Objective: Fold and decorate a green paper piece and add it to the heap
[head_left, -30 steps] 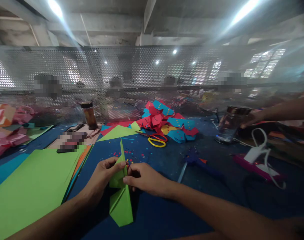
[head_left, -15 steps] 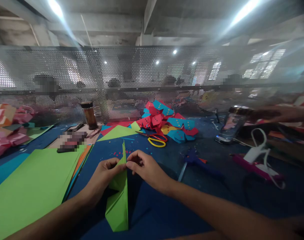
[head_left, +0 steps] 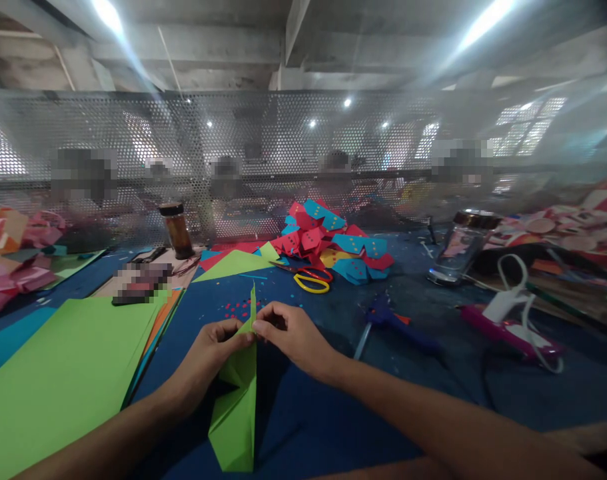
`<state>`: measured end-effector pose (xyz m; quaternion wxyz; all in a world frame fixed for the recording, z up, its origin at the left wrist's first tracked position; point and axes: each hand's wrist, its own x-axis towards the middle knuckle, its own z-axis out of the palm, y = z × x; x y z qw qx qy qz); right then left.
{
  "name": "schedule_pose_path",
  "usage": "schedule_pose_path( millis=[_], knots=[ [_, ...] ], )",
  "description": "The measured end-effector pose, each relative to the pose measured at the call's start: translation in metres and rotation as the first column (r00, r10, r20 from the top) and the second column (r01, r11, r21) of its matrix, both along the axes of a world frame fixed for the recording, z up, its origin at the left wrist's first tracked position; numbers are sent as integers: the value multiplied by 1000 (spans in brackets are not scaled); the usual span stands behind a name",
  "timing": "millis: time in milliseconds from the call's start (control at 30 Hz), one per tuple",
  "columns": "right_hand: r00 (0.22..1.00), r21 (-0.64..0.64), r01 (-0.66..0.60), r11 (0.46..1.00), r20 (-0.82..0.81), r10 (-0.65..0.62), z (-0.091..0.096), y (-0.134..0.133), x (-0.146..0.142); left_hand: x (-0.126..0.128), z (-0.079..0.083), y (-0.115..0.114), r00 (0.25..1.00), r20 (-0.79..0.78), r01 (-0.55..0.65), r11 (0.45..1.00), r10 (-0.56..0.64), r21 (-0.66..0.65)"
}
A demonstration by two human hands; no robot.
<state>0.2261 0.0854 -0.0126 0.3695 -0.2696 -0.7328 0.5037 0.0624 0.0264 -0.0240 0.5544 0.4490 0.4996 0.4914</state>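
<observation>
Centrally, a folded lime-green paper piece (head_left: 236, 420) is held over the blue worktop (head_left: 328, 427), its narrow tip pointed away. It is gripped between the thumb and fingers of the left hand (head_left: 208, 353), while its right edge is pinched by the fingers of the right hand (head_left: 296, 340). To the left, flat green sheets (head_left: 68, 360) are stacked. On the right, a blue glue gun (head_left: 388, 323) is laid down. Beyond, red-and-yellow scissors (head_left: 310, 287) are set before a heap of dotted red and blue folded papers (head_left: 310, 240), backed by a perforated screen (head_left: 263, 147).
</observation>
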Motion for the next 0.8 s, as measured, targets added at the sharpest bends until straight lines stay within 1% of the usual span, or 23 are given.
schedule_pose_path(
  millis=[200,367,533,800],
  knots=[
    [999,39,-19,999,44,18,1,0,2,0,0,0,999,-31,-23,1000,23,17],
    [999,70,13,997,51,-17,1,0,2,0,0,-1,999,-38,-23,1000,23,-2],
    [998,97,11,995,56,-17,1,0,2,-1,-1,0,1000,-28,-7,1000,8,16],
    [994,215,7,977,108,-30,1,-2,3,-3,-5,1,1000,-2,-22,1000,22,15]
  ],
)
